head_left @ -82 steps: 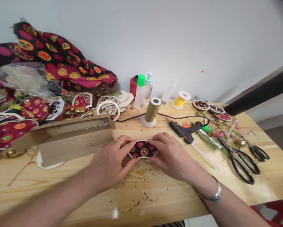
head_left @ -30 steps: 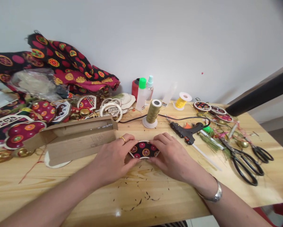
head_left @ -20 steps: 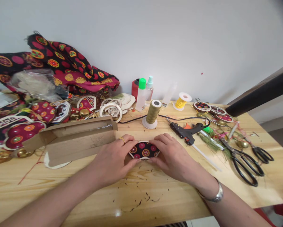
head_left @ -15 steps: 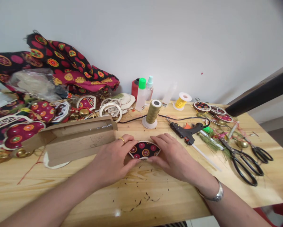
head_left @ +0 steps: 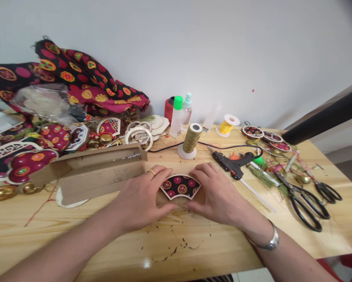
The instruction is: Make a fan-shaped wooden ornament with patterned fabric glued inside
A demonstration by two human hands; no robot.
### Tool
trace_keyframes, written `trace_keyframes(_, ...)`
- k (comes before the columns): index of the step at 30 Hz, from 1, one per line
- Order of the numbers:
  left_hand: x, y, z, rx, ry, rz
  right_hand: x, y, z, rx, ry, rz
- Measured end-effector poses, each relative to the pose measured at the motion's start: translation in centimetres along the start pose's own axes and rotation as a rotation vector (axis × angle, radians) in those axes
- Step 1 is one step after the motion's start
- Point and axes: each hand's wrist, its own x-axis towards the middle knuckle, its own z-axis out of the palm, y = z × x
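A fan-shaped ornament (head_left: pixel 182 188), with dark patterned fabric inside a pale frame, lies between my hands near the middle of the table. My left hand (head_left: pixel 148 192), wearing a gold ring, curves round its left end, fingers at the upper edge and thumb by the lower corner. The right end is gripped likewise by my right hand (head_left: pixel 215 192), its thumb close to the lower right corner. The ornament's patterned face points up toward me, and part of its ends is hidden by my fingers.
An open cardboard box (head_left: pixel 102 176) stands left of my hands. Behind them is an olive thread spool (head_left: pixel 192 139). A glue gun (head_left: pixel 233 164) and scissors (head_left: pixel 307 205) lie to the right. Patterned cloth (head_left: pixel 84 74) is heaped at the back left. Dark scraps dot the table front.
The ornament's face has tilted so more of its fan shape shows. My thumbs have eased off its lower edge, while both hands stay at its ends.
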Motion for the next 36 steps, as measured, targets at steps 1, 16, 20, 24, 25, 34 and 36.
trace_keyframes(1, 0.0, 0.1, 0.0, 0.011, -0.007, -0.011, 0.0, -0.1, 0.1, -0.016, 0.005, 0.007)
trace_keyframes(16, 0.0, 0.3, 0.5, 0.034, 0.026, -0.017, -0.3, -0.1, 0.9, -0.04, 0.015, 0.008)
trace_keyframes(20, 0.1, 0.2, 0.6, 0.034, 0.019, -0.031, -0.3, -0.2, 1.0, -0.04, 0.018, -0.001)
trace_keyframes(24, 0.0, 0.3, 0.7, 0.016, 0.027, -0.031, -0.3, -0.1, 1.0, -0.046, 0.017, 0.001)
trace_keyframes(25, 0.0, 0.3, 0.7, 0.017, 0.03, -0.03, -0.2, -0.1, 1.1, -0.046, 0.018, 0.0)
trace_keyframes(34, -0.1, 0.1, 0.8, -0.02, 0.056, -0.014, -0.1, 0.0, 1.2, -0.02, 0.073, -0.015)
trace_keyframes(36, -0.1, 0.1, 0.8, -0.039, 0.077, -0.018, -0.1, -0.1, 1.2, -0.017, 0.076, -0.009)
